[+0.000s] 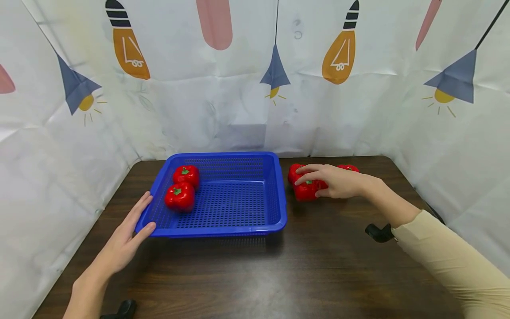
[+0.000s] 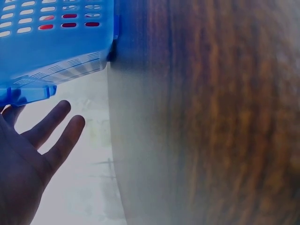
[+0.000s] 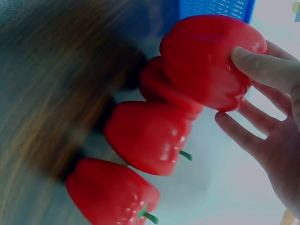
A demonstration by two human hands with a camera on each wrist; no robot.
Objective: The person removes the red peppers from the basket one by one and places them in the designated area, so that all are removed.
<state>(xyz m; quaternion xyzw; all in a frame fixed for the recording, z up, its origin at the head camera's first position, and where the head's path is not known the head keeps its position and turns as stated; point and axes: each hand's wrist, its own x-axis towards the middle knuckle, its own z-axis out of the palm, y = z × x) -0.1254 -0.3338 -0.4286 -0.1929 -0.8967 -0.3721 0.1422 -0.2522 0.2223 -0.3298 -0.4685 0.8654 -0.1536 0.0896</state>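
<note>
My right hand [image 1: 338, 180] grips a red bell pepper [image 1: 305, 192] to the right of a blue plastic basket [image 1: 215, 231]. In the right wrist view, the thumb lies across this pepper [image 3: 201, 61], fingers on its far side. Three more peppers sit close by in that view: one partly hidden behind the gripped pepper, a middle pepper [image 3: 145, 136] and a nearer pepper [image 3: 110, 192] with a green stem. Against the basket's left rim rests my left hand [image 1: 121, 243], its fingers extended and spread. Two red peppers [image 1: 180, 197] lie inside the basket's left side.
The basket stands near the back of a dark wooden table [image 1: 255, 274]. Behind and beside the table hangs a white curtain [image 1: 239, 102] printed with lamps and bulbs. A black wrist mount [image 1: 378, 233] is on the right forearm.
</note>
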